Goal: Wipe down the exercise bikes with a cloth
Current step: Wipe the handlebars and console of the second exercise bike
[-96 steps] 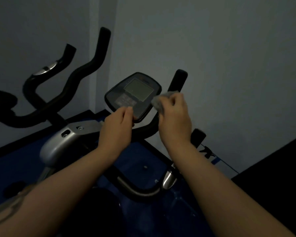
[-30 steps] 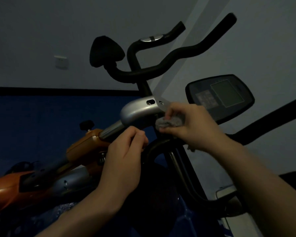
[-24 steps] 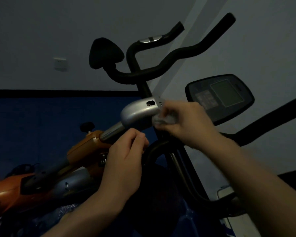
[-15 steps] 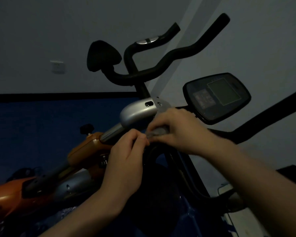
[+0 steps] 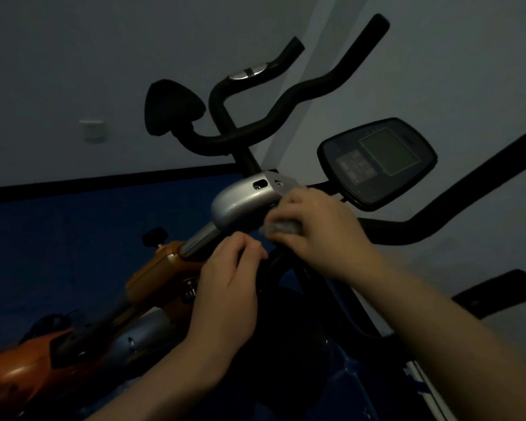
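Exercise bikes are seen crowded together in a dim room, and the scene is set out from left to right. At the far left, the orange body (image 5: pixel 16 372) of one bike is seen low in the frame, with a black knob (image 5: pixel 155 236) standing above its orange frame further right. A pale wall switch (image 5: pixel 93 130) is mounted on the grey wall above, and a blue floor mat (image 5: pixel 58 238) is spread behind the bikes.

Toward the centre, a black padded saddle-shaped piece (image 5: pixel 170 107) and curved black handlebars (image 5: pixel 286 110) are raised against the wall, with a shiny metal sensor plate (image 5: pixel 249 73) set into the upper bar. Below these, a silver housing (image 5: pixel 243 205) is fitted over a chrome post (image 5: pixel 198 243) that slopes down to the orange frame.

The left hand (image 5: pixel 225 296) is held just below the chrome post with the fingers curled in and the thumb laid against them; whether anything is pinched in it cannot be told. The cloth (image 5: pixel 281 228), small, grey and bunched, is pinched in the fingers of the right hand (image 5: pixel 319 235) and is pressed at the lower right edge of the silver housing, between the two hands.

Further right, a dark console (image 5: pixel 377 162) with a grey screen and a button pad is seen just above the right hand. At the far right, a thick black handlebar grip (image 5: pixel 474 189) is angled upward, and a second black piece (image 5: pixel 498 293) is seen below it.
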